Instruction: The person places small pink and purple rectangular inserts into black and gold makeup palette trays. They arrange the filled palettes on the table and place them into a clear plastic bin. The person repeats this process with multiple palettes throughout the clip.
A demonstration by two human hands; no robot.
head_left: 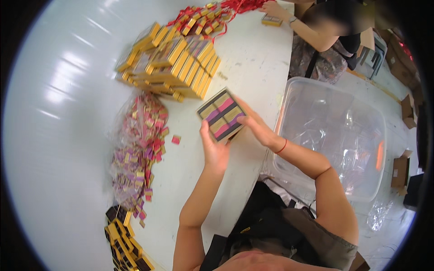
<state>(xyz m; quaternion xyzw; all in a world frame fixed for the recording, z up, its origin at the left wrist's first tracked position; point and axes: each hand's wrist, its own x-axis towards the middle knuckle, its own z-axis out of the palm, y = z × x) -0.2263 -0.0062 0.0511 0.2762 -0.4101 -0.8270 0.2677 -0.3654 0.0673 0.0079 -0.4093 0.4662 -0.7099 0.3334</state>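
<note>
Between my two hands is a square box point(221, 114) with a dark inside, tilted above the white table. Pink, purple and gold small packets lie in it, parted by dark strips. My left hand point(215, 151) grips its near left side, thumb along the edge. On the right, my right hand point(255, 124) holds the opposite side with the thumb over the top edge. The fingers under the box are hidden. Closest to the box stands a stack of yellow-edged boxes point(176, 67), just beyond it to the left.
Plastic bags of small pink and purple packets point(135, 149) lie on the table point(190, 180) at left, some spilled. Black-and-yellow boxes point(124, 244) sit near left. Ribboned boxes point(199, 22) lie far. A clear plastic tub point(334, 135) stands right. A co-worker's hand point(273, 9) touches a box.
</note>
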